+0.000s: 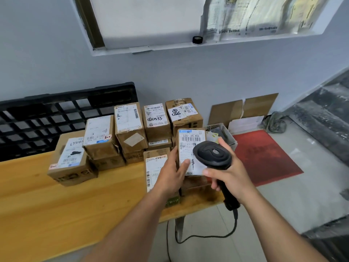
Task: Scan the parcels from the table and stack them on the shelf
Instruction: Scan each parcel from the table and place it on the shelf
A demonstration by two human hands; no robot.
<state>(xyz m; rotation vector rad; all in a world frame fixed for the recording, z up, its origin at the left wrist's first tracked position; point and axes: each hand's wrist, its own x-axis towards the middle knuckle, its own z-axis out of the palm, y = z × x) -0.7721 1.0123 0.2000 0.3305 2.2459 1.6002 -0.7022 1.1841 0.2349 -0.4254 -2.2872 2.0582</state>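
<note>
Several brown cardboard parcels with white labels stand stacked on the wooden table (56,205). My left hand (172,173) grips the left edge of the nearest parcel (190,140), labelled 530-D5 A56, with the thumb on its label. My right hand (229,175) grips a black barcode scanner (212,155), whose head hangs just over that label. Its cable (234,224) drops below the table edge. Another labelled parcel (154,167) lies flat under my left wrist. The shelf is out of view.
A black plastic pallet (47,118) leans on the wall behind the table. On the floor to the right lie a red mat (264,154), a small grey basket (222,129), flattened cardboard (243,108) and a rag (275,121). A window recess (188,44) is above.
</note>
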